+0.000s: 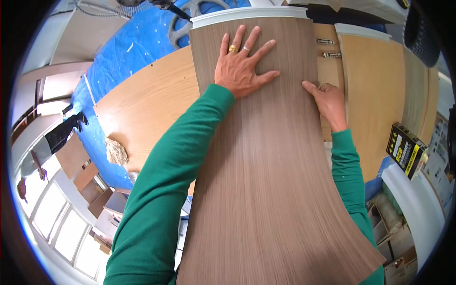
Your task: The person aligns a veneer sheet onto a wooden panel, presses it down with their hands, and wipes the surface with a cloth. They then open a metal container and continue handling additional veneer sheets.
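Lengthwise, a brown board (259, 180) runs from the lower edge up the middle, over paler wood. Partway along, the right hand (331, 102) grips its right edge, thumb on top, fingers curled at the side. Farther up, the left hand (237, 71) lies open on it, fingers spread, just short of the pale strip (249, 17) along its far end. Beyond spreads a blue sheet (118, 66).

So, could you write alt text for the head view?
A person's left hand lies spread on a long brown wood-grain panel; the right hand touches its right edge. A paler board and blue sheeting show at left.
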### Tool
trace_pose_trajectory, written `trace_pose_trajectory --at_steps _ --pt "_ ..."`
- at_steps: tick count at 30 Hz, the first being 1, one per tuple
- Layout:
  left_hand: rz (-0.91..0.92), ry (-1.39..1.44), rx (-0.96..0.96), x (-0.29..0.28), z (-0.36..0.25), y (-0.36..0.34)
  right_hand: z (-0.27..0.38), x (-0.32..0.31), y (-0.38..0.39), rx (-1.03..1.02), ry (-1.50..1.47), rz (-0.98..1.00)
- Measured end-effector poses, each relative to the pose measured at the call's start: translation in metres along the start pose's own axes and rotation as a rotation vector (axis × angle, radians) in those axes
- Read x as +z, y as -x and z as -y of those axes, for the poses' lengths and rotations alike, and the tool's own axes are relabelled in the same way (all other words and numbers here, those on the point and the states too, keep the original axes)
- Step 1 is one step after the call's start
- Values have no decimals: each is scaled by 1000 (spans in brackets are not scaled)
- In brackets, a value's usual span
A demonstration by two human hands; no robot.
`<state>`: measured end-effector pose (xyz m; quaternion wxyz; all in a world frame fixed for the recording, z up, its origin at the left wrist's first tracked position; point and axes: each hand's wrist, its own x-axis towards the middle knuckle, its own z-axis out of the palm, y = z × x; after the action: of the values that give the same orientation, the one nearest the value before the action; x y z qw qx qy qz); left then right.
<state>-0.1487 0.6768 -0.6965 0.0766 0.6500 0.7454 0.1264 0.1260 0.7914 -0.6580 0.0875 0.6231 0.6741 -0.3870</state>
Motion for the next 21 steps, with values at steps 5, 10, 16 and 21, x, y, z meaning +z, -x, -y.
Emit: trace_pose_trajectory --at_steps 5,10,16,21 --pt "33 9 1 -10 -1 -3 -34 5 38 56 -83 68" --pt "59 -22 -3 -17 -5 -5 -49 -13 101 197 -324 232" --pt "114 -25 -43 -17 -11 -8 -95 -5 210 382 -657 436" --pt "16 22 -13 -23 -8 -2 -81 -39 297 523 -1167 559"
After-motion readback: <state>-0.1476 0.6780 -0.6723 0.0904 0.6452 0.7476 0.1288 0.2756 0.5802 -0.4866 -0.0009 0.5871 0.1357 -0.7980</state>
